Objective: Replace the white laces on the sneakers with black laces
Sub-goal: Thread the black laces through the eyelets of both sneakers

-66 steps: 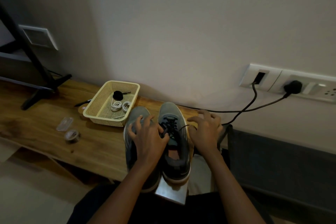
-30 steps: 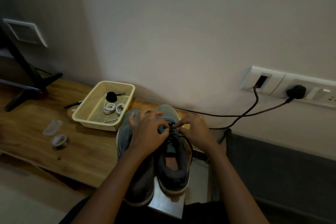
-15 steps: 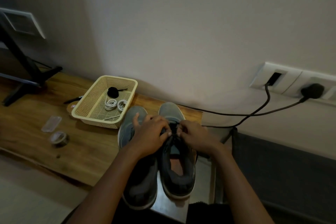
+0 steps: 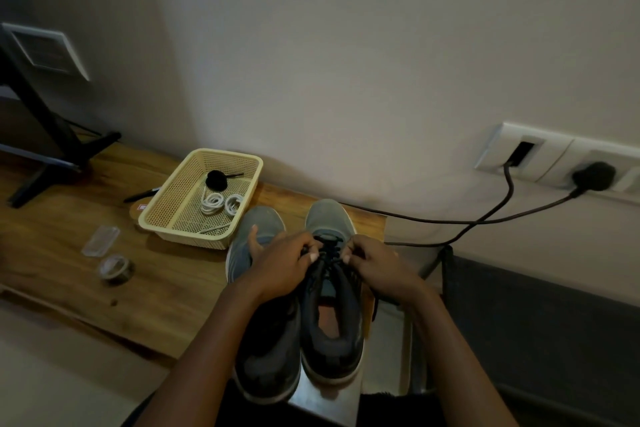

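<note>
Black flat shoelace (image 4: 327, 246), in the head view, crosses the toe-end eyelets of the right-side grey mesh sneaker (image 4: 332, 308) on the wooden worktop (image 4: 173, 288), left hand (image 4: 280, 270) and right hand (image 4: 377, 267) each with grip pinched onto it, so pull both sides level before threading higher.

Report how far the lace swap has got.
Done: two white laces lie coiled in the basket. In hand: left hand and right hand pinch the black lace near the right sneaker's toe end. Left: finish it, then likely the left sneaker; a black bundle waits in the basket.
</note>
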Tool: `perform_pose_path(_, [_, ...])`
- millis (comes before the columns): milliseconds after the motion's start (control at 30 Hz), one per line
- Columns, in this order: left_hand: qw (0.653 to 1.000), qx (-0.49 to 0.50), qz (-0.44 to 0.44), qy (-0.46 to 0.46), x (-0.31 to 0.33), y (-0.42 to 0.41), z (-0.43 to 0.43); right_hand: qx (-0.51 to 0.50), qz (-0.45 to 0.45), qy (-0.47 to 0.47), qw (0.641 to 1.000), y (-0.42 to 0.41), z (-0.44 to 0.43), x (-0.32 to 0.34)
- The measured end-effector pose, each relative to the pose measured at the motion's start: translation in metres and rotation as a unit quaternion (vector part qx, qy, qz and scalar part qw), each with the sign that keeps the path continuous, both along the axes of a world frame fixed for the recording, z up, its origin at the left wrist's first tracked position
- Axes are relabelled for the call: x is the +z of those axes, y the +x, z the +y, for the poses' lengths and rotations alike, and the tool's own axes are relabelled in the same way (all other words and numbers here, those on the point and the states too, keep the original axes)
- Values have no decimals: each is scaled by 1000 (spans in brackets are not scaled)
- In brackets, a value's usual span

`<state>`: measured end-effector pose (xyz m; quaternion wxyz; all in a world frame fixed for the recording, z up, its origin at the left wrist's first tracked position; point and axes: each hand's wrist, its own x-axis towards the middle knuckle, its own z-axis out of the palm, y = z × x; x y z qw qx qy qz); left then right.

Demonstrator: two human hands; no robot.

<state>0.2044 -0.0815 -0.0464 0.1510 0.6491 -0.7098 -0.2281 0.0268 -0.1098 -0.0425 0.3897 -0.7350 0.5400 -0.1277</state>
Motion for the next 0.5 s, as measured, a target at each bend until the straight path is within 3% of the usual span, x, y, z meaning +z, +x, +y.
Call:
perform_pose_path(200, [998,29,47,-23,-1,4,-1,-23,-24,-40,999,-6,-8,-3])
perform_pose_path(333, [999,13,7,-51,1,2,-5,-30,-5,-120,992,0,-13,1])
perform_pose_path(500, [999,-22,-26,-14,4,-1,-16,30,58,-134,989,7,-9,1])
